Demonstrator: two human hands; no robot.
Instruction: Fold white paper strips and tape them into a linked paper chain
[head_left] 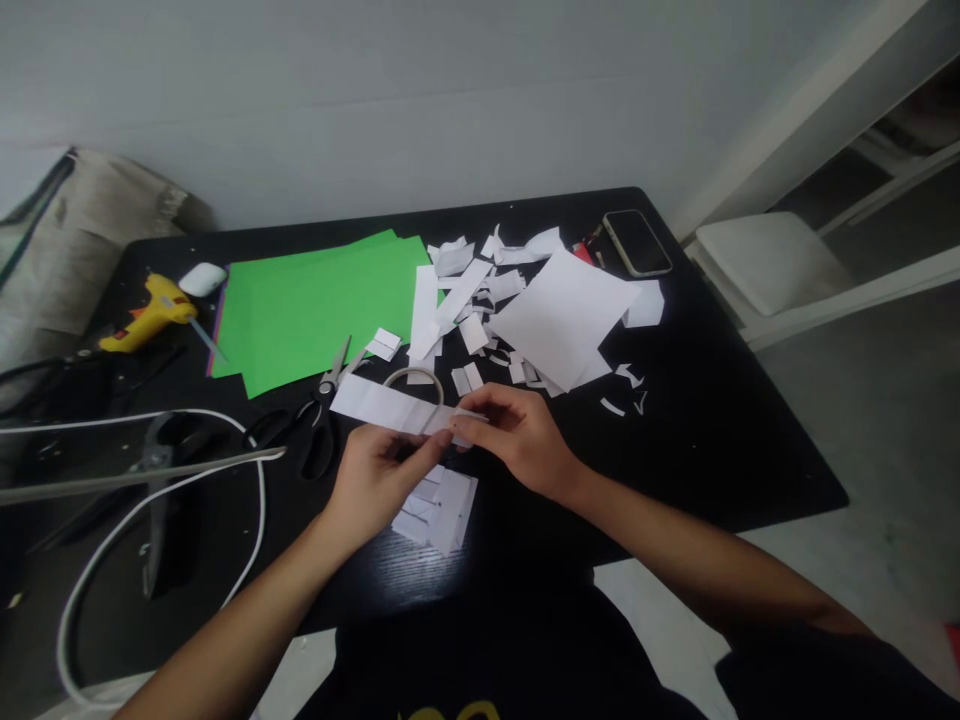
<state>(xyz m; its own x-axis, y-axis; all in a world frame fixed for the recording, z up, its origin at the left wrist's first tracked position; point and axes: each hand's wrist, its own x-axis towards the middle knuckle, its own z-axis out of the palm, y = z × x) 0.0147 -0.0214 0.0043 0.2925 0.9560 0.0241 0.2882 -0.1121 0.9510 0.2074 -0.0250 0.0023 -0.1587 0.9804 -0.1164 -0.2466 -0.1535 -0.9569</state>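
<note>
A long white paper strip [381, 403] is held above the black table between both hands. My left hand [381, 472] pinches its lower edge, thumb pointing right. My right hand [517, 432] grips the strip's right end, where the paper looks folded over; the fingertips of both hands meet there. Just behind the strip lies a ring [415, 373], perhaps a tape roll, partly covered by it. Beneath the hands sits a small stack of white paper pieces [442, 515] with lines on them. Black-handled scissors [321, 430] lie open to the left of the strip.
Green sheets [322, 310] lie at the back left, near a yellow glue gun [154, 312] and a white mouse [202, 279]. White sheets [566, 315] and paper scraps [474, 333] cover the back middle. A phone [637, 243] rests back right. A white cable [255, 530] loops at left.
</note>
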